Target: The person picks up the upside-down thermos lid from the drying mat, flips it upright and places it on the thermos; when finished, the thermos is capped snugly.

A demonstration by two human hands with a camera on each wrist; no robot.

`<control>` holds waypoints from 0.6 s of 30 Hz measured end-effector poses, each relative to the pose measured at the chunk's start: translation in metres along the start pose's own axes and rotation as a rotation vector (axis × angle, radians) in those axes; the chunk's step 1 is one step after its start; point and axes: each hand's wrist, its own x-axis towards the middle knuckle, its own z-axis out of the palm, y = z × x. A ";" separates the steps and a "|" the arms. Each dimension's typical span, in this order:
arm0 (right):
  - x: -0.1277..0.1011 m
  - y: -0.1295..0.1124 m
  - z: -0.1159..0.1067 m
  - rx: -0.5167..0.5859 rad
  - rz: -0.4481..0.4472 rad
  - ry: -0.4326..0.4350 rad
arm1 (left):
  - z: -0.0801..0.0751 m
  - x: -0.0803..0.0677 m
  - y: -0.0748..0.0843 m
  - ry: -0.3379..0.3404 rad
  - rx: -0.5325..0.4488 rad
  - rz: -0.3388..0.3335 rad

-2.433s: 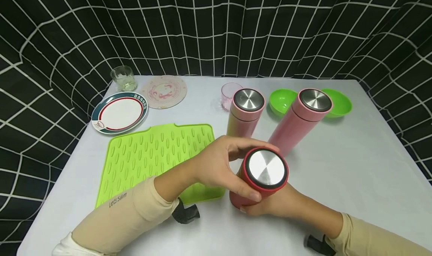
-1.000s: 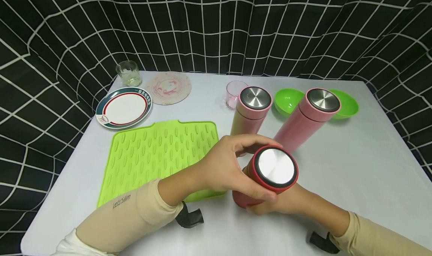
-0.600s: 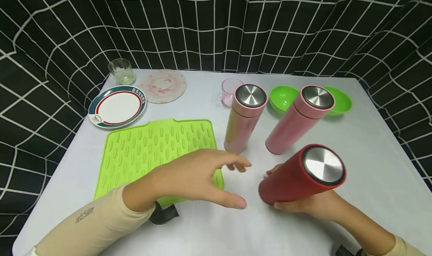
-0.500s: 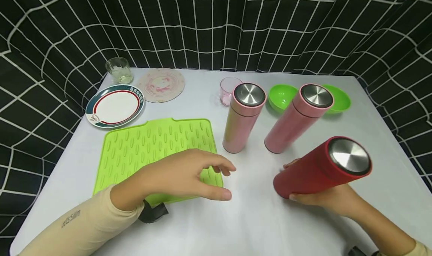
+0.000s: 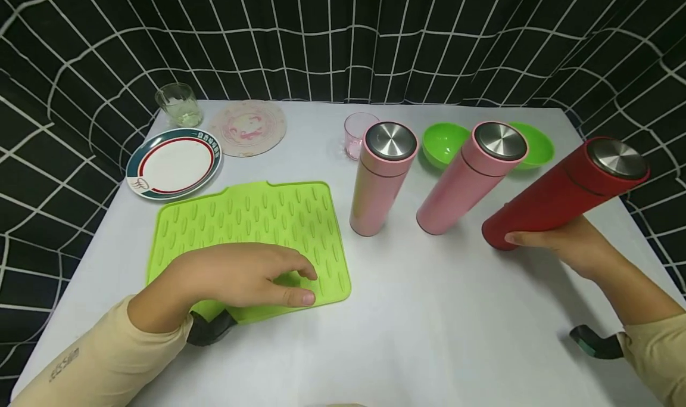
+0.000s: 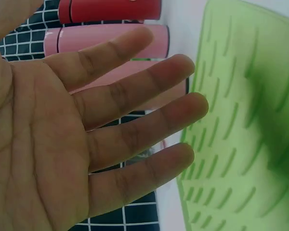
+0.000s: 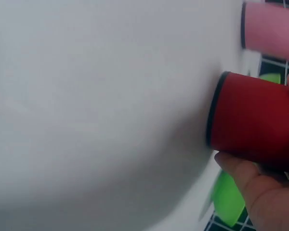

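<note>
Red flask (image 5: 563,193), lid on, sits in right hand's (image 5: 568,246) grip.

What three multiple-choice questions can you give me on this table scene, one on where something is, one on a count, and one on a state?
1. Where is the left hand?
A. Over the green mat
B. On the striped plate
C. Round a pink flask

2. How many flasks stand or are held on the table?
A. Two
B. Three
C. Five

3. What is the right hand doing?
A. Resting flat on the table
B. Holding a green bowl
C. Gripping the red flask

Answers: 1 A, its open fingers lie above the mat's near right part. 2 B, two pink flasks plus the red one. 3 C, its fingers curl round the red flask's lower body.
</note>
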 end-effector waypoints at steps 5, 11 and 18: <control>0.012 0.002 -0.004 0.013 0.001 -0.008 | 0.004 0.000 -0.004 0.038 0.032 0.015; 0.005 0.011 -0.009 -0.008 0.038 -0.024 | 0.016 0.008 -0.008 0.047 0.016 -0.007; -0.028 0.017 -0.009 -0.124 0.124 -0.107 | 0.031 0.014 -0.018 0.173 -0.211 0.041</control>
